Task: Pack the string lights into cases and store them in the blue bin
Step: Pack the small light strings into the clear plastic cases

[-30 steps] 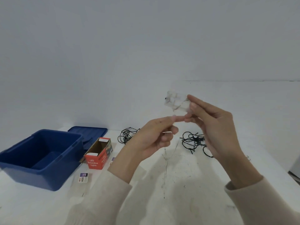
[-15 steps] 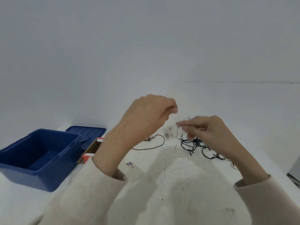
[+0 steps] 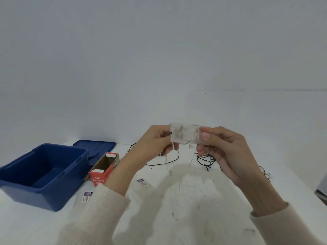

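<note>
Above a white table, left hand and right hand pinched a clear plastic case crosswise; blue plastic bin showed bare floor.

L: my left hand grips the clear pack at its 9 o'clock end, fingers curled | R: my right hand pinches its 3 o'clock end — thumb facing me | arms: left forearm rises from 7 o'clock, right forearm from 5
</note>
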The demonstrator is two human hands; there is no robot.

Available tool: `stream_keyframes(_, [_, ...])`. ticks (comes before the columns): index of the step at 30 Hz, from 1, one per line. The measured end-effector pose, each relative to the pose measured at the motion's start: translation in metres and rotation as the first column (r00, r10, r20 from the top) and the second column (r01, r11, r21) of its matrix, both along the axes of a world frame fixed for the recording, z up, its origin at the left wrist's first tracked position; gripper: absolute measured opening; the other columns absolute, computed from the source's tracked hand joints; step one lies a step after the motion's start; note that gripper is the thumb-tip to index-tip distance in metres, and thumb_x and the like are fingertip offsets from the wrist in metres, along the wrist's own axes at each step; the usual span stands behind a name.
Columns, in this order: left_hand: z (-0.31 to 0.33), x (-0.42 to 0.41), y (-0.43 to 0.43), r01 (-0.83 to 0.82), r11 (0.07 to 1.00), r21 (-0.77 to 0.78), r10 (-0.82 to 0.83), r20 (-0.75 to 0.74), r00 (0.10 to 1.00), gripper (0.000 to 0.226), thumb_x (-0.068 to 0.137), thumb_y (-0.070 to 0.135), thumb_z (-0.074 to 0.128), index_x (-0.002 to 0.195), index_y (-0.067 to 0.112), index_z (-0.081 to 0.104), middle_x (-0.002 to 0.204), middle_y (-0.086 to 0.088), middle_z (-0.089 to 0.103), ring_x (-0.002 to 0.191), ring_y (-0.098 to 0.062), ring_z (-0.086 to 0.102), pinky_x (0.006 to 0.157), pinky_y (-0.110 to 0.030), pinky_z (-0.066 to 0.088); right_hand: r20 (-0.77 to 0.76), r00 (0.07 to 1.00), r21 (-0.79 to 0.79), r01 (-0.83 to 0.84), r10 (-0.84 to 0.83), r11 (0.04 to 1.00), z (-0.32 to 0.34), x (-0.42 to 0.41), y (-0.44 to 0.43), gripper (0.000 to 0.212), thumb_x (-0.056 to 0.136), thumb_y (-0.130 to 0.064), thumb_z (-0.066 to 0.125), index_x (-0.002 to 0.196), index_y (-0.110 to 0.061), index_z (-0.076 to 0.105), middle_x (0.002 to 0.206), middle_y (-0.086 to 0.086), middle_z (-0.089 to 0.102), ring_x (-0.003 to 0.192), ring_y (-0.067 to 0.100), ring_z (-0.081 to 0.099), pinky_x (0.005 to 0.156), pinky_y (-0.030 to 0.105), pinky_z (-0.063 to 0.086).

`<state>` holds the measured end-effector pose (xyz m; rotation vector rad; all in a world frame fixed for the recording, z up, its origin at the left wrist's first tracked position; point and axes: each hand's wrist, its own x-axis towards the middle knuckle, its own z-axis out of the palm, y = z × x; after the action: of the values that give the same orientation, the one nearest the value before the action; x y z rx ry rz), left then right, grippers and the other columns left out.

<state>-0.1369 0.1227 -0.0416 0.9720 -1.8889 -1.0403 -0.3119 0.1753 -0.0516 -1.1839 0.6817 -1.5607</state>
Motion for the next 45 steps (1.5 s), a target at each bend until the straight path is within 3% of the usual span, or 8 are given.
stream_keyframes(6, [-0.006,-0.002,0.019,0.161,0.975,0.151,-0.166,0.019,0.986,0.027,0.099,0.02,0.041,0.101,0.015,0.067,0.053,0.007,0.042,0.043,-0.011,0.049,0.054,-0.021,0.046,0.151,0.976,-0.061,0.165,-0.155,0.984,0.009,0.001,-0.005,0.011,0.065,-0.014,0.068,0.072,-0.014,0.076,0.062,0.007,0.067,0.057,0.018,0.064,0.06,0.024,0.055])
stream_keyframes(10, [-0.004,-0.003,0.03,0.074,0.988,0.135,-0.089,0.111,0.99,0.028,0.1,0.024,0.039,0.119,0.021,0.059,0.059,0.006,0.049,0.038,-0.007,0.041,0.044,-0.018,0.036,-0.085,0.889,-0.233,0.422,-0.451,0.876,0.007,0.002,-0.009,0.014,0.078,-0.002,0.069,0.081,-0.015,0.074,0.067,0.001,0.071,0.061,0.019,0.068,0.069,0.026,0.057])
stream_keyframes(16, [0.013,-0.003,0.055,0.069,0.819,-0.57,0.438,0.699,0.565,0.034,0.101,0.035,0.027,0.134,0.034,0.032,0.097,-0.001,0.064,0.088,-0.026,0.06,0.073,-0.034,0.046,-0.334,0.549,-0.698,0.402,-0.766,0.592,-0.013,-0.002,-0.014,0.017,0.08,-0.008,0.067,0.089,-0.02,0.072,0.082,-0.008,0.065,0.069,0.006,0.061,0.07,0.014,0.05])
stream_keyframes(20, [0.04,-0.003,0.058,0.173,0.64,-0.749,0.592,0.624,0.511,0.022,0.1,0.03,0.034,0.114,0.032,0.051,0.101,0.007,0.063,0.087,-0.022,0.059,0.066,-0.032,0.039,-0.482,0.597,-0.643,0.257,-0.641,0.722,-0.017,-0.006,-0.009,0.013,0.079,-0.009,0.069,0.082,-0.02,0.076,0.075,-0.013,0.064,0.066,0.006,0.06,0.067,0.012,0.048])
stream_keyframes(24, [0.063,0.007,0.045,0.185,0.775,-0.604,0.328,0.636,0.699,0.012,0.089,0.037,0.057,0.093,0.033,0.067,0.085,0.015,0.059,0.069,0.003,0.048,0.067,-0.019,0.036,-0.557,0.802,-0.29,0.057,-0.217,0.955,-0.014,-0.009,0.002,0.024,0.075,0.002,0.072,0.074,-0.022,0.076,0.071,0.006,0.068,0.06,0.02,0.062,0.065,0.024,0.053])
stream_keyframes(32, [0.032,0.013,0.017,0.123,0.99,-0.07,-0.111,0.157,0.981,0.003,0.081,0.018,0.069,0.08,0.018,0.072,0.049,0.012,0.053,0.048,-0.006,0.033,0.047,-0.016,0.026,-0.294,0.948,-0.126,-0.169,0.126,0.978,-0.014,-0.014,0.01,0.025,0.055,-0.032,0.086,0.071,-0.015,0.076,0.07,0.015,0.068,0.057,0.027,0.064,0.059,0.028,0.052])
stream_keyframes(40, [-0.017,-0.012,0.035,0.101,0.94,0.327,0.035,-0.387,0.922,0.027,0.083,-0.005,0.048,0.073,0.013,0.065,0.053,0.002,0.042,0.04,-0.004,0.029,0.038,-0.013,0.02,0.063,0.987,-0.069,-0.143,0.147,0.987,-0.02,0.006,0.013,0.019,0.052,-0.022,0.082,0.067,-0.014,0.075,0.061,0.009,0.067,0.054,0.022,0.065,0.055,0.026,0.052])
stream_keyframes(45, [-0.02,-0.024,0.051,0.014,0.938,0.348,0.159,-0.465,0.871,0.014,0.089,-0.001,0.053,0.085,0.006,0.065,0.058,0.001,0.055,0.04,-0.004,0.038,0.037,-0.014,0.028,0.089,0.993,-0.071,0.084,-0.078,0.994,-0.014,0.016,0.011,0.014,0.059,-0.018,0.072,0.071,-0.013,0.075,0.063,0.01,0.068,0.057,0.021,0.065,0.062,0.024,0.053])
